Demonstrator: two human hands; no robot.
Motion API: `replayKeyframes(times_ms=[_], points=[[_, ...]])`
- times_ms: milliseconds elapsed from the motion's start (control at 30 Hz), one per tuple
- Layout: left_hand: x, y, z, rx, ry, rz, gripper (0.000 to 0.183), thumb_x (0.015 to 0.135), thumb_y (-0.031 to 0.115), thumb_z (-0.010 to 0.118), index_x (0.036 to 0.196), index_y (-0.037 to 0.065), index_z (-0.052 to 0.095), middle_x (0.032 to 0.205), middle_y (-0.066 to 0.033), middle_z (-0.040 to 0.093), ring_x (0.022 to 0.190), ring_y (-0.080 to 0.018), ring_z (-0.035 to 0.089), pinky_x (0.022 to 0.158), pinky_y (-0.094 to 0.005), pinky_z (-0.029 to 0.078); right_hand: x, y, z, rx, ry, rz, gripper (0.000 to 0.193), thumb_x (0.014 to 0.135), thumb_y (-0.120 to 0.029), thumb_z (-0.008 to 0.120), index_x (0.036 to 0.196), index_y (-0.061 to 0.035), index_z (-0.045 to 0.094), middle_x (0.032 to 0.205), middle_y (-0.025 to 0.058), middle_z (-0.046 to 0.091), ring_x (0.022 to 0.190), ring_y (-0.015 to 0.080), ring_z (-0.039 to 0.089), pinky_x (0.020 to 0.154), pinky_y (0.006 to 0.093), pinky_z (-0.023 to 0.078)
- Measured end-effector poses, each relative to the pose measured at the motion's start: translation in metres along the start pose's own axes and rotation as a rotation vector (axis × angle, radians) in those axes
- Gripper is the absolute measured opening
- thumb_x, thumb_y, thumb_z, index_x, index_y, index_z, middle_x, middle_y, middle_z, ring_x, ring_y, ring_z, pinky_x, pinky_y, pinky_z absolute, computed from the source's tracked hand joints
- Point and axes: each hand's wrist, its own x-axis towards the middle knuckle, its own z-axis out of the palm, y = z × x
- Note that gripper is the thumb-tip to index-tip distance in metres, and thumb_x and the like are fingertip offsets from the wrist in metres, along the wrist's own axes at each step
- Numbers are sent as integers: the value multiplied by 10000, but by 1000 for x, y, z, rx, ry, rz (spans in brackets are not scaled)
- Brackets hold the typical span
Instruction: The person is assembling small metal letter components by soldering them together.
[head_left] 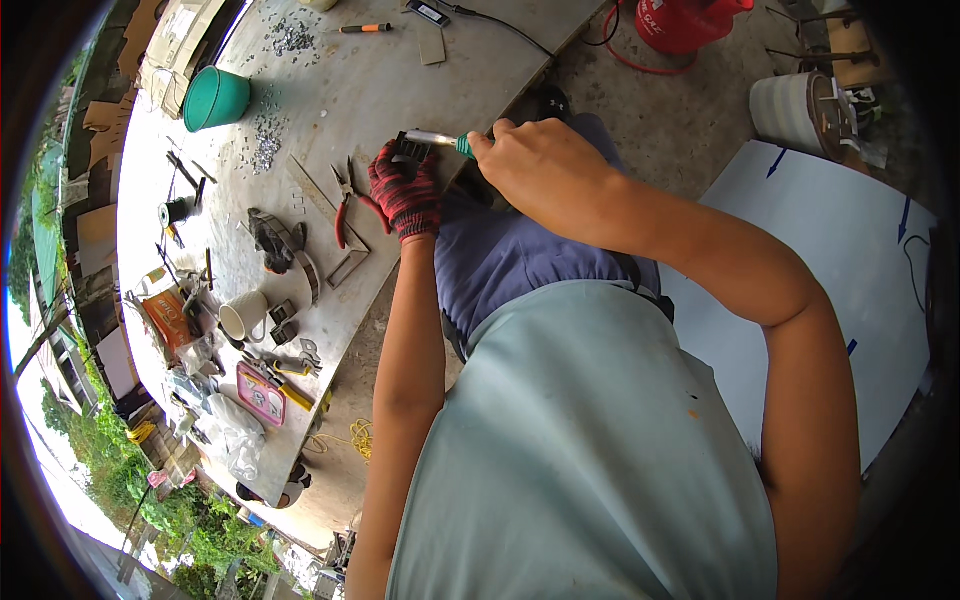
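Observation:
My left hand (pixel 405 195), in a red and black knit glove, is closed around a small dark slotted piece (pixel 412 150) at the table's edge; the fingers hide much of it. My bare right hand (pixel 530 160) grips the green handle of a hand tool with a broad metal shaft (pixel 430 138). That shaft lies across the top of the dark piece, and I cannot make out its tip. Red-handled pliers (pixel 345 205) lie beside my gloved hand, jaws apart. Alongside them is a metal square (pixel 312 190).
The grey table (pixel 360 90) carries a green bucket (pixel 216 99), scattered metal bits (pixel 268 135), an orange-handled tool (pixel 365 28), a mug (pixel 243 315), a pink tray (pixel 262 393) and a dark glove (pixel 272 240). A red gas cylinder (pixel 685 25) and a striped bucket (pixel 795 115) stand on the floor.

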Motion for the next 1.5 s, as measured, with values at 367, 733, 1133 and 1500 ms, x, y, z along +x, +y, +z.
replayKeyframes(times_ms=[367, 733, 1133, 1500], points=[[2, -5, 2, -19, 12, 8, 703, 691, 303, 935, 1298, 96, 648, 1247, -136, 637, 1156, -320, 628, 1021, -441, 501, -12, -9, -3, -37, 11, 85, 503, 820, -12, 704, 1313, 53, 631, 869, 155, 668, 708, 249, 718, 654, 360, 598], [-5, -19, -1, -145, 24, 34, 661, 730, 160, 885, 1336, 157, 620, 943, -15, 637, 953, -200, 631, 1110, -453, 352, -35, 65, -55, 351, 265, 373, 307, 960, -141, 680, 1265, -104, 679, 910, 125, 696, 881, 338, 712, 752, 421, 563], [-2, -15, 1, -107, 47, -6, 753, 657, 212, 929, 1344, 160, 627, 1081, -7, 654, 992, -192, 644, 1083, -444, 413, 94, 216, -1, 332, 693, 495, 376, 1010, -154, 674, 1332, 29, 606, 1251, 222, 688, 1097, 373, 699, 894, 435, 567], [-10, -15, 8, -149, 118, 54, 770, 727, 151, 875, 1425, 95, 555, 1229, -38, 622, 932, -189, 601, 986, -377, 469, 228, 282, 82, 221, 832, 344, 371, 952, -183, 700, 1285, -50, 603, 1124, 142, 684, 1053, 379, 640, 881, 492, 522]])
